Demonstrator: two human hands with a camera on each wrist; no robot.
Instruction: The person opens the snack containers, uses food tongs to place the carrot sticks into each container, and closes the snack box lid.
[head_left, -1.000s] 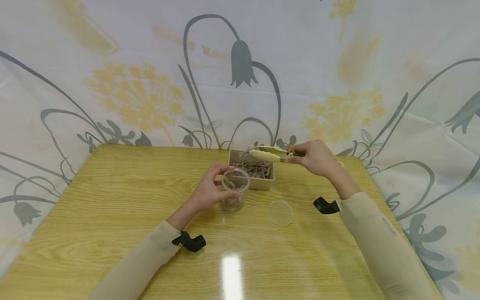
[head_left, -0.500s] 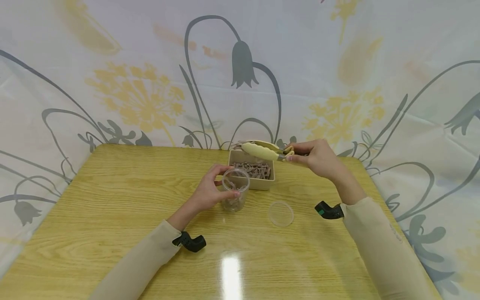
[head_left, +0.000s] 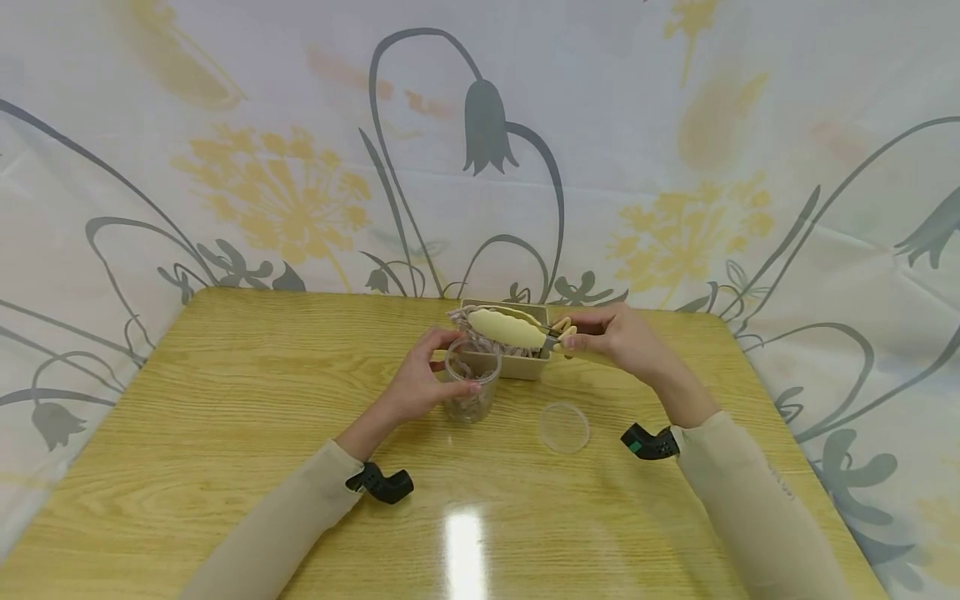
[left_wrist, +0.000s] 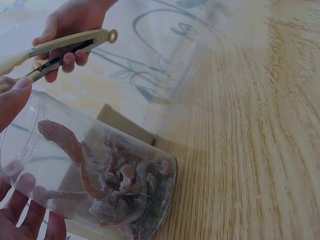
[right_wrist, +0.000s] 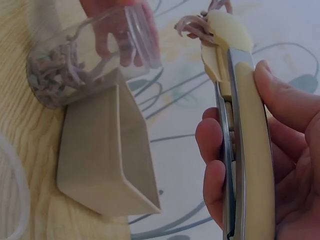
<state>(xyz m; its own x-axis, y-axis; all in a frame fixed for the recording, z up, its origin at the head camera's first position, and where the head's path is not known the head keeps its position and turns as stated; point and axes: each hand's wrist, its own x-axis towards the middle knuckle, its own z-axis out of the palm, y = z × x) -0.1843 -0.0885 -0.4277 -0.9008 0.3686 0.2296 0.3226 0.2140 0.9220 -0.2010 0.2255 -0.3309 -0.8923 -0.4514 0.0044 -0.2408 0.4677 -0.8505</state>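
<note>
My left hand (head_left: 416,379) holds a clear plastic jar (head_left: 472,404) round its side, near the open top. Brownish, dried-looking strips (left_wrist: 120,185) are heaped at the jar's bottom, and one longer piece leans up its wall. My right hand (head_left: 626,337) grips tongs (right_wrist: 252,135) with pale yellow heads and steel-edged handles. A few strips (right_wrist: 197,27) poke out from between the tong heads. In the head view the tongs slant over the beige box (head_left: 517,367), their tips just above and behind the jar's rim. More strips lie in that box, partly hidden by the tongs.
A round translucent lid (head_left: 564,427) lies flat on the wooden table (head_left: 262,450), to the right of the jar and in front of the box. A patterned cloth (head_left: 300,150) hangs behind the table's far edge. Both wrists carry black camera mounts (head_left: 386,483).
The tongs have risen out of the box with strips, then come left and down toward the jar's mouth. My left hand and the jar have stayed in place.
</note>
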